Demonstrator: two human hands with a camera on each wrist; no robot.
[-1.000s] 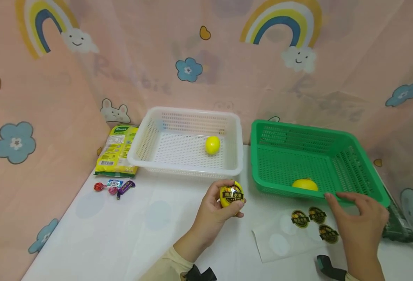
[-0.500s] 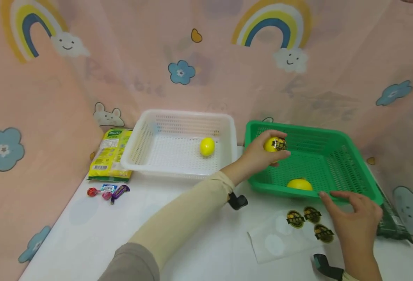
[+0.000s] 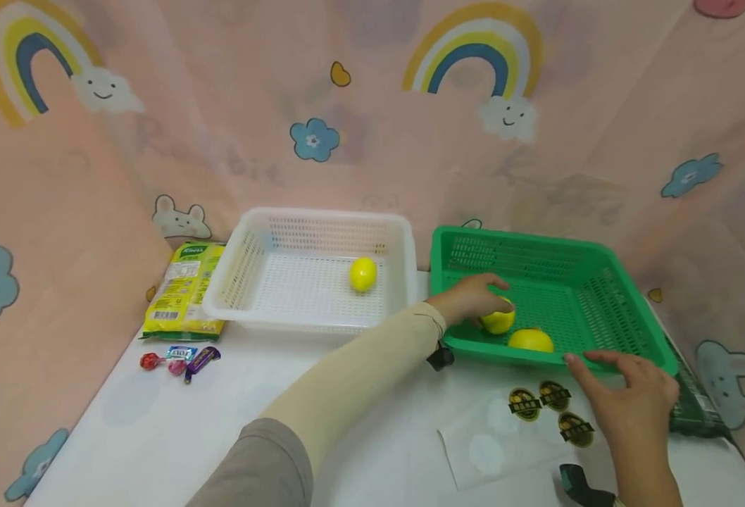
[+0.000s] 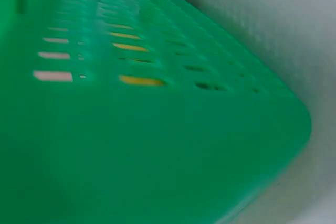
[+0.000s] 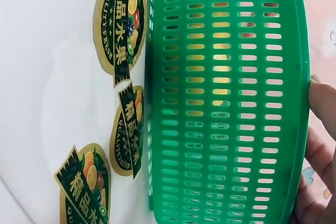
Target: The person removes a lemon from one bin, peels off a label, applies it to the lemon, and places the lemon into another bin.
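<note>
A white basket [image 3: 309,271] with one lemon [image 3: 362,273] sits far left of the fingers. The left hand [image 3: 470,299] reaches into the green basket [image 3: 591,310], fingers curled over a yellow lemon [image 3: 498,320], low on the bottom, perhaps so it won't roll. Another lemon [image 3: 529,340] lies just beside them. The right hand [image 3: 629,394] rests straight fingers on the basket's near rim, maybe to steady it. Stickers [image 3: 553,408] lie under that hand on the counter [image 3: 157,436].
</note>
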